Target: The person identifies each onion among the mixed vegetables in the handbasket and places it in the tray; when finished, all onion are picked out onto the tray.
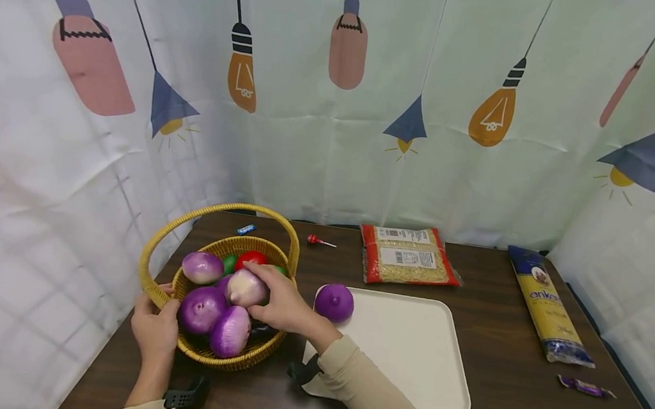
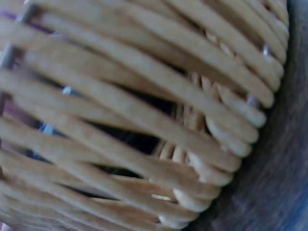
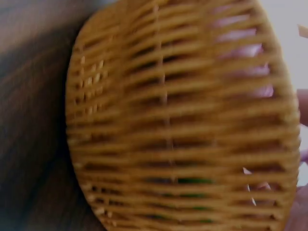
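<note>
Over the wicker basket (image 1: 218, 350) our right hand (image 1: 282, 303) curls its fingers round a pale onion (image 1: 244, 288) that sits on top of the pile inside. Our left hand (image 1: 155, 327) grips the basket's near-left rim, thumb hooked over the edge beside the handle. Around the pale onion lie three purple onions (image 1: 202, 309), with a red piece (image 1: 251, 258) and green pieces (image 1: 230, 263) behind them toward the far wall of the basket. Just right of the basket, another purple onion (image 1: 334, 302) rests on the near-left corner of a cream tray (image 1: 408, 352). Beyond the tray lies a red-edged packet (image 1: 407, 256); far right of the basket lies a spaghetti pack (image 1: 550, 305).
</note>
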`<move>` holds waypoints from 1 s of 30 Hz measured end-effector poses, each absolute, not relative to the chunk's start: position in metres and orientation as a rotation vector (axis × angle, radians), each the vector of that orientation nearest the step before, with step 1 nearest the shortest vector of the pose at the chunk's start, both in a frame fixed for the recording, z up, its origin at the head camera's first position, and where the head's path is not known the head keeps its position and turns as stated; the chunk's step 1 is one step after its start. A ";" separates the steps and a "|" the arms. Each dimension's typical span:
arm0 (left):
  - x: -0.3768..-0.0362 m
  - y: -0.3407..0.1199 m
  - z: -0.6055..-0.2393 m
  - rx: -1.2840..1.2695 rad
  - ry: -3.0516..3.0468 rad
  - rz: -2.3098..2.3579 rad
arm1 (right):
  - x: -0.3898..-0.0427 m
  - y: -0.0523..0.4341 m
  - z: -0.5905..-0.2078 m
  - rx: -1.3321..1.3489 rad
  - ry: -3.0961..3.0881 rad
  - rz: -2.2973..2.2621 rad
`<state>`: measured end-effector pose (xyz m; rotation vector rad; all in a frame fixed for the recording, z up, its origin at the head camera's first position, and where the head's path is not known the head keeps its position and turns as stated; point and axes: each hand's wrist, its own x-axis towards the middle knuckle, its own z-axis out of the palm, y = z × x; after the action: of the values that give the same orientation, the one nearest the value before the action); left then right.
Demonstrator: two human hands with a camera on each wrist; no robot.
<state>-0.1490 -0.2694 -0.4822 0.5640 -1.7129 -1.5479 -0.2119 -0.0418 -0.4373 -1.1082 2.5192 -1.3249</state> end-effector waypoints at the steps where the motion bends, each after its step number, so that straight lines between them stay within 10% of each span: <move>1: -0.149 -0.270 -0.482 0.565 -1.724 -1.543 | -0.212 -0.042 -0.438 -1.112 2.528 -1.313; 30: -0.150 -0.267 -0.482 0.582 -1.748 -1.498 | -0.194 0.129 -0.428 -0.516 2.619 -1.731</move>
<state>-0.1501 -0.2671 -0.4819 0.5821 -1.7483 -1.4982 -0.1938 0.1292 -0.4275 -0.5163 2.6185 -1.7306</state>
